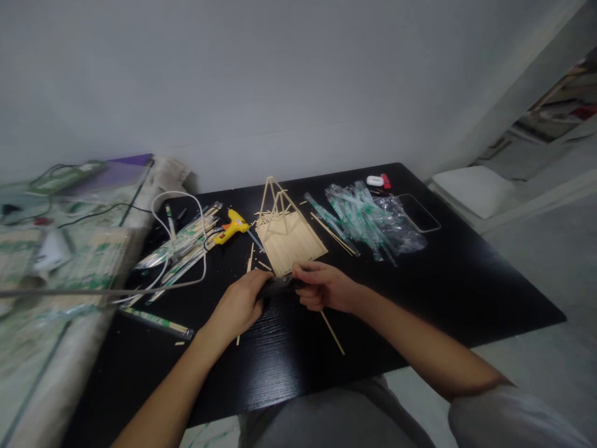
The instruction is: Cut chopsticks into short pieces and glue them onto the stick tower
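My left hand (240, 303) is closed round a dark hand tool (278, 285), possibly pliers; its jaws are too blurred to make out. Pinched in my right hand (324, 286) is a thin wooden stick (333, 333), whose lower end slants down over the black table toward me. The fingers of my right hand meet the tool's right end. Just beyond both hands lies a flat panel of sticks laid side by side (296, 239), with a triangular stick frame (270, 196) standing at its far end.
Left of the panel are a yellow glue gun (232, 227), packaged chopsticks (180, 242) and a looping white cable (205, 249). Torn plastic wrappers (359, 214), a phone-like slab (418, 211) and a white case (374, 180) lie at the right on the black table (448, 280).
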{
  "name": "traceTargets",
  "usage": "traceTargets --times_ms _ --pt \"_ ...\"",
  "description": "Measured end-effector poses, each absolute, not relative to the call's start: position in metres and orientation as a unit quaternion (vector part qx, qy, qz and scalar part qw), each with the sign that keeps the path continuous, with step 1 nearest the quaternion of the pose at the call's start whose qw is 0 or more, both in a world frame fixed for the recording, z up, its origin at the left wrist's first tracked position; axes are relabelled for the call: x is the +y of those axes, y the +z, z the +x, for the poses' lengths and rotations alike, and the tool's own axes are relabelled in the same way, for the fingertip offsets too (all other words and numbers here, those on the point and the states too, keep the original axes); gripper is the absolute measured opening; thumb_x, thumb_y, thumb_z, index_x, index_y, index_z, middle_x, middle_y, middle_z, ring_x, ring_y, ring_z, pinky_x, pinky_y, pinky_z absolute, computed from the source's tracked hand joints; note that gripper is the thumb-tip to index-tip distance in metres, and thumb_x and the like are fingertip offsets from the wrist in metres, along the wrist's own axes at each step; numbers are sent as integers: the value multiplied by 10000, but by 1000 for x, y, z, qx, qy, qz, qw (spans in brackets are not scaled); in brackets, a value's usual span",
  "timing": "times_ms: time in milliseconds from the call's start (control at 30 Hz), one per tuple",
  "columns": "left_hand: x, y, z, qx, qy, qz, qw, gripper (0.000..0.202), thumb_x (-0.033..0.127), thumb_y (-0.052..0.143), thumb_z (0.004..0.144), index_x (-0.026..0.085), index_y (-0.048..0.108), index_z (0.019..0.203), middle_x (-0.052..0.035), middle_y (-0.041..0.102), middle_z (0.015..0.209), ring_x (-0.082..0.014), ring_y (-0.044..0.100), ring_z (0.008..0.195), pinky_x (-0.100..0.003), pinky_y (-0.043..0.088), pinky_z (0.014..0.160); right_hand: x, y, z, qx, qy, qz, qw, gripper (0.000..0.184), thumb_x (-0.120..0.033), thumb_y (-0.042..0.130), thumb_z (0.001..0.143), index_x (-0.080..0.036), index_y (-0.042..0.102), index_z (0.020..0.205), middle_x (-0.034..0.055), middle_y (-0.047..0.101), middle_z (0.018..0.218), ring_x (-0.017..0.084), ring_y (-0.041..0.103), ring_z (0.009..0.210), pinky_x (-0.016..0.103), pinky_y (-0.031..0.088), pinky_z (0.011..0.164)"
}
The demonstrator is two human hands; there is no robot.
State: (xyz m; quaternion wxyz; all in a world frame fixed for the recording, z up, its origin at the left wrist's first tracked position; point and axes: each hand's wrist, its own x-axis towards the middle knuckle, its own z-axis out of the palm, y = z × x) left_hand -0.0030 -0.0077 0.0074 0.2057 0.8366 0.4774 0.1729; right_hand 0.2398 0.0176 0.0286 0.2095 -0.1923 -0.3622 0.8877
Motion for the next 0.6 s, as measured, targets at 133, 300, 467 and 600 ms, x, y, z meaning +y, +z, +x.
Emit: traceTargets --times_ms 133,300,467,600 --pt "-7 7 -4 476 175 836 208 547 -39 440 715 216 580 1179 -76 688 1111 -215 664 1051 -366 533 929 16 29 239 -367 884 -196 211 396 -484 705 884 -242 398 827 -121 224 553 61 146 443 207 109 442" --pt "-8 11 -4 506 140 834 172 492 4 480 714 208 605 1144 -82 697 1086 -234 673 989 -359 529 863 18 26 239 -378 874 -197 232 369 -587 628 912 -265 500 1039 -123 206 566 71 122 448 211 112 446" --pt "-9 17 -1 523 127 836 112 288 102 552 742 203 638 998 -73 728 935 -258 665 846 -401 482 804 20 22 239 -360 878 -214 233 585 -694 494 933 -236 515 1297 -121 231 556 75 142 437 222 120 456" --pt "-10 19 1 533 130 829 110 75 227 600 794 212 607 866 -46 704 830 -243 664 802 -377 461 782 20 21 238 -352 882 -218 226 624 -716 495 916 -221 524 1294 -123 257 540 71 148 429 219 109 455"
